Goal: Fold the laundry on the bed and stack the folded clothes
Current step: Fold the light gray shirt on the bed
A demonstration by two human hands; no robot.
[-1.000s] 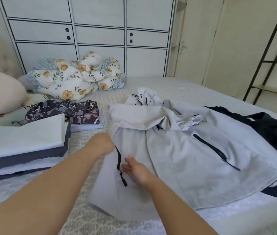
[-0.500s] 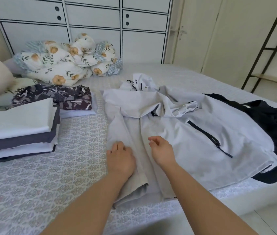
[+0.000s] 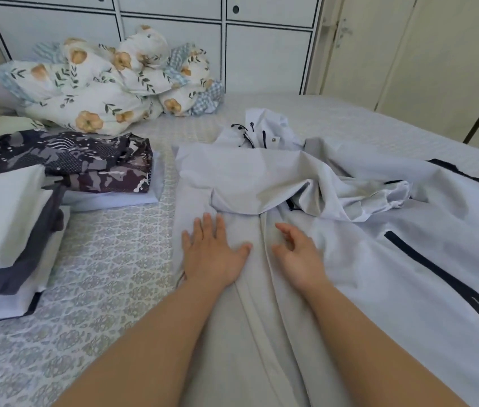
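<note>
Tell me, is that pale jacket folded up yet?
Partly: the jacket's left edge is turned in under the left hand; the right side lies spread.

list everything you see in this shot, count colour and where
jacket: one, pale grey with black zips, spread across the bed's middle and right
folded stack: one pile, white and dark grey layers, left edge of the bed
patterned folded garment: one, dark camouflage print, on a white folded piece behind the stack
floral duvet: one, white with orange flowers, bunched at the far left
black garment: one, mostly hidden beyond the jacket, far right
bed cover: one, grey patterned
cabinet: one, white, behind the bed
left hand: flat on the jacket
right hand: fingers relaxed, on the jacket beside it
</note>
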